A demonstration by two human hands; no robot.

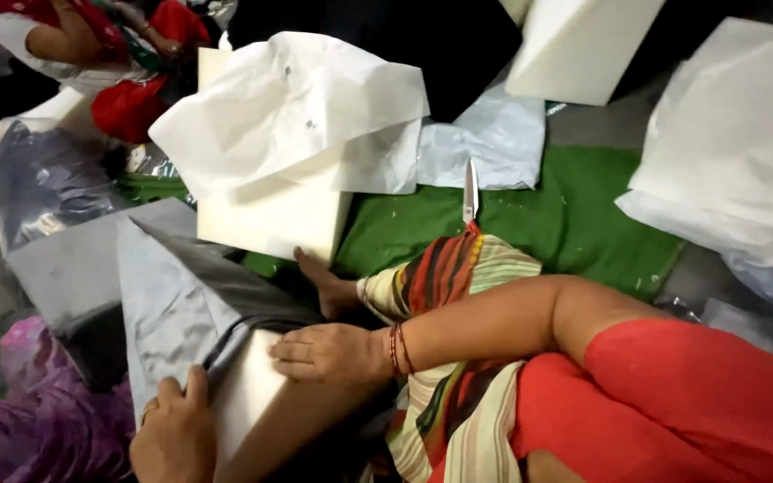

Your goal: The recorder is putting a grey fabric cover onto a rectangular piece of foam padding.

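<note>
At the bottom left, the left hand (172,434) pinches the edge of a grey cover (167,300) between thumb and fingers. The cover is smooth, dark grey and partly pulled over a cream foam block (257,402) in the lower middle of the frame. The right hand (328,353) lies flat on that block with its fingers pressed together. Red bangles (398,349) circle the wrist. Just above, a bare foot (324,282) rests on a green mat (574,219). One pair of scissors (470,192) lies on the mat. I count three foam blocks, with another block (270,219) under white sheets (293,112). Another person (91,45) in red sits at the upper left.
</note>
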